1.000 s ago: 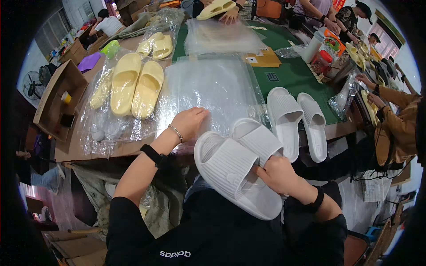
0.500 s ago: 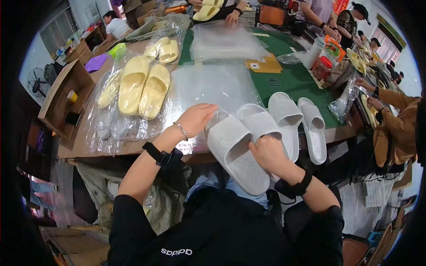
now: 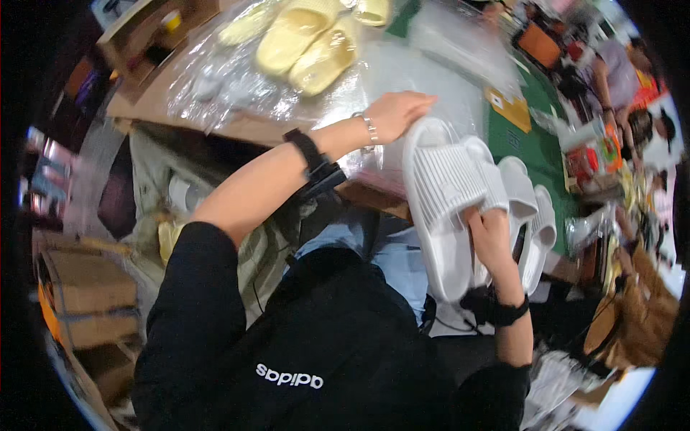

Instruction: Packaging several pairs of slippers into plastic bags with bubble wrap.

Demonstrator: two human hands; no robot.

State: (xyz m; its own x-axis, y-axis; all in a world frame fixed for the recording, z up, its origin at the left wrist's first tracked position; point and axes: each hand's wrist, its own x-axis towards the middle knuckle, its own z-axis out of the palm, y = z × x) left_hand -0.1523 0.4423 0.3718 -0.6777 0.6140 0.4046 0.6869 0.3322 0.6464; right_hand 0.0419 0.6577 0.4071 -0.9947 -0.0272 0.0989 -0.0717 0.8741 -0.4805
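My right hand (image 3: 492, 241) is closed on a pair of light grey slide slippers, fingers at the openings under their ribbed straps. The near slipper (image 3: 442, 237) has its toe pointing away from me, and its mate (image 3: 490, 176) is partly hidden behind it. My left hand (image 3: 399, 115) is open, fingers stretched out together, just beside the near slipper's toe. Beneath it lie clear plastic bags (image 3: 392, 72) on the table. Whether its fingertips touch the slipper or a bag, I cannot tell. Another grey pair, including an outer slipper (image 3: 540, 233), stands to the right at the table edge.
Yellow slippers (image 3: 298, 36) in clear plastic lie on the left of the table. A green mat (image 3: 543, 133) carries a brown card (image 3: 509, 109) and more bags (image 3: 467, 43). At the right stands a red-lidded jar (image 3: 581, 164); a brown-sleeved co-worker (image 3: 640, 294) is nearby.
My view has tilted down and turned, shifting the table up and rightward in the picture. My right hand keeps its hold on the grey pair; my left hand stays by the toe.
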